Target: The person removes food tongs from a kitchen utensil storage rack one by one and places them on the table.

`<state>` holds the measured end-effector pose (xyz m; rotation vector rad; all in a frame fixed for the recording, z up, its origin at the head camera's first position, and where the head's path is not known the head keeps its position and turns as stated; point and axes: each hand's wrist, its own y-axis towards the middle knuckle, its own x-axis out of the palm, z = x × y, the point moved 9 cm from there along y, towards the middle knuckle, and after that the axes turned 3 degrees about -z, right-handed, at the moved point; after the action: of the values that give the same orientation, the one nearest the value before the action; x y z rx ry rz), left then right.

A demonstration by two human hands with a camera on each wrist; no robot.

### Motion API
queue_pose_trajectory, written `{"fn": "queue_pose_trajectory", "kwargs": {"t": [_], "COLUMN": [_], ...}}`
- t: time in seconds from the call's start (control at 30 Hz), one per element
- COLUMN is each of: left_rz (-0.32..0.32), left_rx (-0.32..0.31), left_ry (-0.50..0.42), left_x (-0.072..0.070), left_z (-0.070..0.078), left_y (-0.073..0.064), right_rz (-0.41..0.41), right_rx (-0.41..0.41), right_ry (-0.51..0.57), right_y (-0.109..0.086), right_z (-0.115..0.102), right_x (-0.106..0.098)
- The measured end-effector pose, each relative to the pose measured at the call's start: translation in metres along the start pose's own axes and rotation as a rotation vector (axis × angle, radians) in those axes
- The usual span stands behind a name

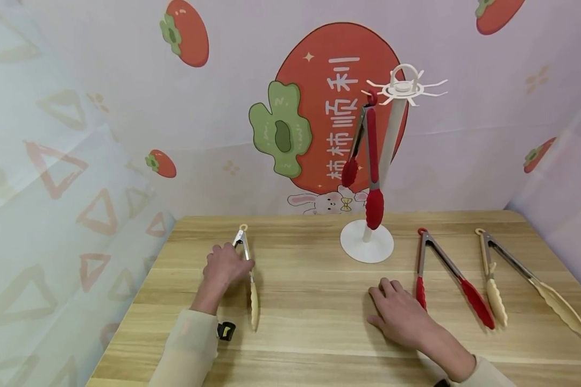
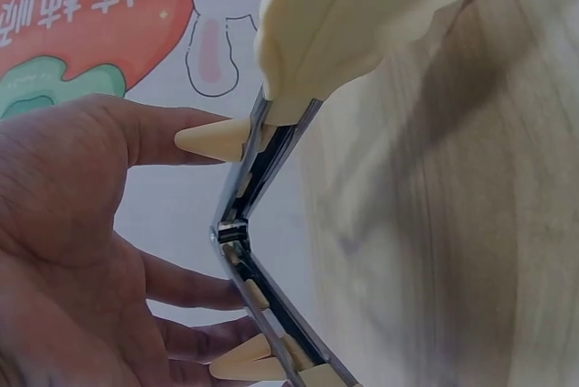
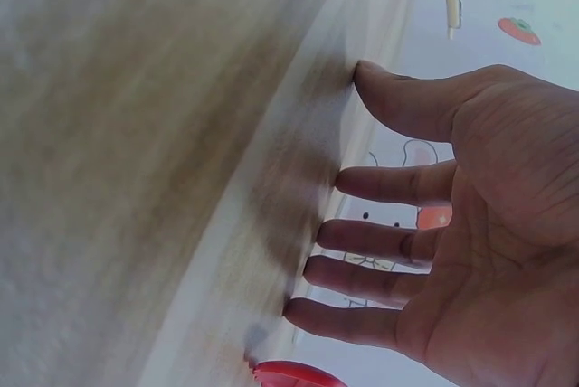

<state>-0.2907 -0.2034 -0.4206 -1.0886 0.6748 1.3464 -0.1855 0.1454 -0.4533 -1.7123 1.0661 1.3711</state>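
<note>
My left hand (image 1: 225, 264) spans a pair of cream-tipped tongs (image 1: 254, 306) at the left of the table. In the left wrist view the thumb lies against one arm of these tongs (image 2: 317, 34) and the fingers against the other, with the arms spread apart. The palm hides part of them in the head view. My right hand (image 1: 399, 317) rests its fingertips on the wooden table, fingers spread and holding nothing. Just right of it lie spread red-tipped tongs (image 1: 476, 302), partly covered by that hand. Farther right is another cream-tipped pair of tongs (image 1: 559, 307), also spread.
A white stand (image 1: 367, 250) with a round base and hooks on top rises at the back of the table (image 1: 300, 322). Red tongs (image 1: 375, 208) hang from one hook, arms spread. A printed backdrop (image 1: 213, 123) closes off the back and sides.
</note>
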Motion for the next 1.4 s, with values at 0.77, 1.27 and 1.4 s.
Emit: {"fn": "queue_pose_trajectory", "kwargs": {"t": [0.77,1.27,1.4], "left_rz": [-0.098,-0.103,-0.102], "left_rx": [-0.052,-0.059,-0.065], "left_ry": [0.033,0.047,0.057], "left_x": [0.017,0.019,0.02], "left_z": [-0.015,-0.014,-0.014], "left_y": [0.003,0.004,0.005], "right_rz": [-0.002,-0.018,-0.02], "right_rx": [0.004,0.008,0.006], "right_ry": [0.016,0.021,0.018], "right_y": [-0.001,-0.001,-0.001], "right_z": [-0.002,-0.003,-0.003], "right_x": [-0.001,-0.001,-0.001]}}
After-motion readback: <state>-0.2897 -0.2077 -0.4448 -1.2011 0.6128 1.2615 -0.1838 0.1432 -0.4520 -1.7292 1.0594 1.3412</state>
